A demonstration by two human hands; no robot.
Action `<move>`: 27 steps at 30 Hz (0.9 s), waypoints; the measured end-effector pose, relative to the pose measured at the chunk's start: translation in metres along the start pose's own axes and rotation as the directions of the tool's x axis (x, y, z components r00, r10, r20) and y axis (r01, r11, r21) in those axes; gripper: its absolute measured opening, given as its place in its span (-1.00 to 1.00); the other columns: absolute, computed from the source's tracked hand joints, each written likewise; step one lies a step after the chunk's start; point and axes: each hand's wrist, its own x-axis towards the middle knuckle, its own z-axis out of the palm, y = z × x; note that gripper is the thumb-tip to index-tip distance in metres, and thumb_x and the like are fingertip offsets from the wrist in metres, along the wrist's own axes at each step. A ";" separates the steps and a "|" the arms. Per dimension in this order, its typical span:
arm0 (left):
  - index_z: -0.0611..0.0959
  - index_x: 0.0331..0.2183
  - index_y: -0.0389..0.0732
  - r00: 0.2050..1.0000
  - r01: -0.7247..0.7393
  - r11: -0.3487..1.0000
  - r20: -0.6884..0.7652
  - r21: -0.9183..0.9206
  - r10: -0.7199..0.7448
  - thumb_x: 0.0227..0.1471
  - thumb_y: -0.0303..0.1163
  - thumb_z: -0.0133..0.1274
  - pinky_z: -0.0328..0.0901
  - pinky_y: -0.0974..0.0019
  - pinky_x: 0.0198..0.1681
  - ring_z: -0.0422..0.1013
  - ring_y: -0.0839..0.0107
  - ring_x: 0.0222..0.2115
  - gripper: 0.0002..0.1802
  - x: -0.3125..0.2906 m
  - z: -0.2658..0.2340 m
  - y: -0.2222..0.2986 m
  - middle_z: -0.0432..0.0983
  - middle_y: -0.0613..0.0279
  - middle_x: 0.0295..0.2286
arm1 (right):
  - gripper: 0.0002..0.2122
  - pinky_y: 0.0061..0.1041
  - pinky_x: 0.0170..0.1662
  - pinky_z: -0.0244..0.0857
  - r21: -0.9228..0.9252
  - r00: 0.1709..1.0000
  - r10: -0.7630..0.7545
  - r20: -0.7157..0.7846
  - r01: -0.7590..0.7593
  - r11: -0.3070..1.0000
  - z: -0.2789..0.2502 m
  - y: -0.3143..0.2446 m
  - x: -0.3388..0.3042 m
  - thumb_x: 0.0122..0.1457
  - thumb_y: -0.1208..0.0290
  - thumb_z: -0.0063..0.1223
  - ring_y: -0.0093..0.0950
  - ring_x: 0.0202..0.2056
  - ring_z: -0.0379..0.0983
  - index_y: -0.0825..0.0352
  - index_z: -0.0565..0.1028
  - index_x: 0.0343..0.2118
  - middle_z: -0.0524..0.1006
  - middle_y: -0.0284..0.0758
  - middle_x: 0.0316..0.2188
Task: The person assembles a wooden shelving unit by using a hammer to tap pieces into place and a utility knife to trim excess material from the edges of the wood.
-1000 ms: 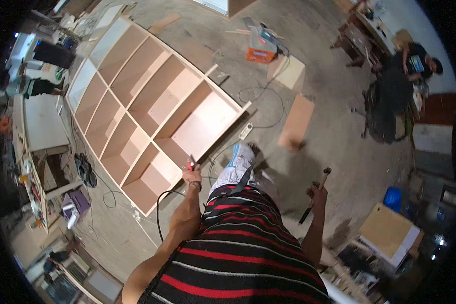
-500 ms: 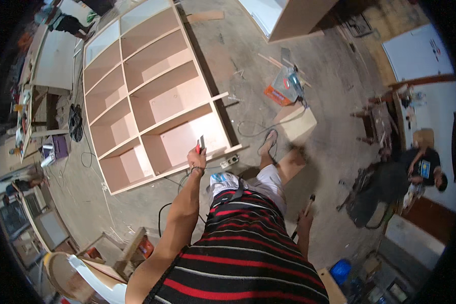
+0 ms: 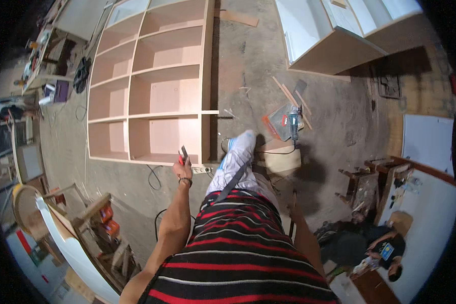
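My left hand (image 3: 181, 170) is closed around a small red-handled tool (image 3: 184, 152) with a flat dark grey blade pointing up; its exact kind does not show. This hand hovers over the near end of a large pale wooden shelf unit (image 3: 206, 83), which lies on its back with its compartments facing up. My right hand (image 3: 296, 212) hangs low beside my right hip, partly hidden by my striped shirt. It grips a slim stick-like tool (image 3: 294, 194), of which little more than a dark tip shows.
Right of the shelf, a blue power tool (image 3: 293, 124) with a cord lies by thin wood strips and a board (image 3: 282, 160). A white power strip (image 3: 202, 170) sits at the shelf's near corner. Another cabinet (image 3: 334, 53) stands far right. A person (image 3: 387, 251) sits at the right.
My view has turned and my legs have stepped forward, so the shelf appears straighter. The left hand has moved nearer the shelf's front edge with its tool. The right hand's tool now shows less.
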 end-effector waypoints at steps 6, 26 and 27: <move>0.70 -0.41 -0.42 0.990 0.101 0.949 -0.067 -0.297 -0.127 0.10 -0.46 0.27 0.33 0.30 -0.46 0.43 0.48 -0.56 -0.82 0.021 0.103 0.059 0.57 0.26 -0.56 | -0.51 -0.21 -0.11 0.41 -0.605 0.831 -0.530 -0.168 0.338 0.721 -0.132 -0.167 0.157 0.29 0.05 0.08 -0.21 -0.12 0.57 0.46 0.46 0.02 0.58 -0.04 -0.17; 0.73 -0.34 -0.33 0.942 0.038 0.916 -0.291 -0.400 -0.166 0.04 -0.44 0.29 0.43 0.26 -0.28 0.56 0.36 -0.45 -0.84 0.345 0.176 0.351 0.66 0.13 -0.49 | -0.80 -0.54 -0.58 0.16 -0.112 0.874 -0.483 0.047 0.486 0.867 -0.155 -0.773 0.103 0.39 0.26 -0.06 -0.65 -0.63 0.25 0.28 0.43 -0.29 0.29 -0.49 -0.56; 0.73 -0.34 -0.33 0.948 0.047 0.937 -0.280 -0.346 -0.151 0.05 -0.41 0.29 0.43 0.21 -0.24 0.60 0.26 -0.40 -0.82 0.376 0.182 0.366 0.67 0.06 -0.46 | -0.83 -0.57 -0.58 0.16 -0.125 0.871 -0.489 0.042 0.491 0.862 -0.145 -0.815 0.103 0.39 0.28 -0.05 -0.66 -0.63 0.24 0.28 0.43 -0.27 0.29 -0.50 -0.55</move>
